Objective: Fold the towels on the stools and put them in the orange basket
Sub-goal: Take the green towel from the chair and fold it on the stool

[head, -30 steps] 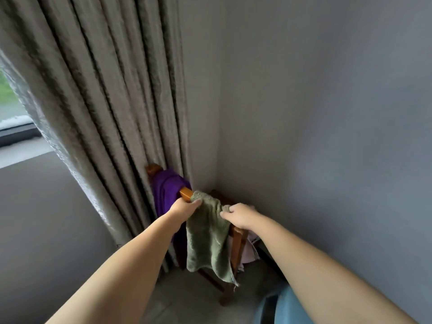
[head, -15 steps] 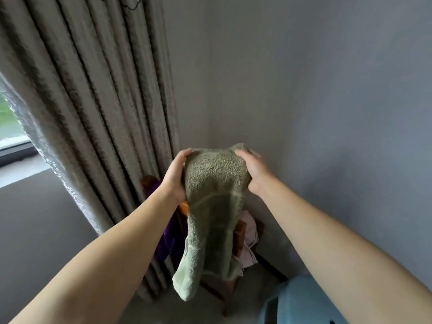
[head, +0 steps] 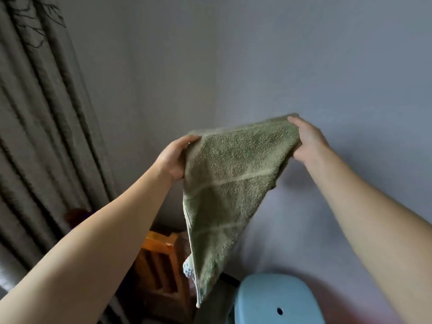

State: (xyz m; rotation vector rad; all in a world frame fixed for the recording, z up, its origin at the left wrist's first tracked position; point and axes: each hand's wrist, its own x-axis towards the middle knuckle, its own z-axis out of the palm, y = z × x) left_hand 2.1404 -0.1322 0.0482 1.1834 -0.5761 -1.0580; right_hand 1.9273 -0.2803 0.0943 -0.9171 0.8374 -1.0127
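A green towel (head: 229, 183) with pale woven stripes hangs in the air in front of the wall, stretched along its top edge and tapering to a point below. My left hand (head: 173, 157) grips its left top corner. My right hand (head: 306, 141) grips its right top corner, a little higher. Below the towel stands a wooden stool (head: 161, 260), with a bit of purple cloth (head: 77, 215) showing behind my left forearm. A pale patterned cloth (head: 188, 271) peeks out by the towel's lower edge. The orange basket is out of view.
A light blue plastic stool (head: 278, 300) with a small hole in its seat stands at the bottom right. A heavy grey curtain (head: 39, 127) hangs on the left. Grey walls (head: 257, 54) meet in the corner behind the wooden stool.
Both hands lifted the green towel off the wooden stool, raised it and moved apart, spreading its top edge. The view swung to the right, away from the window.
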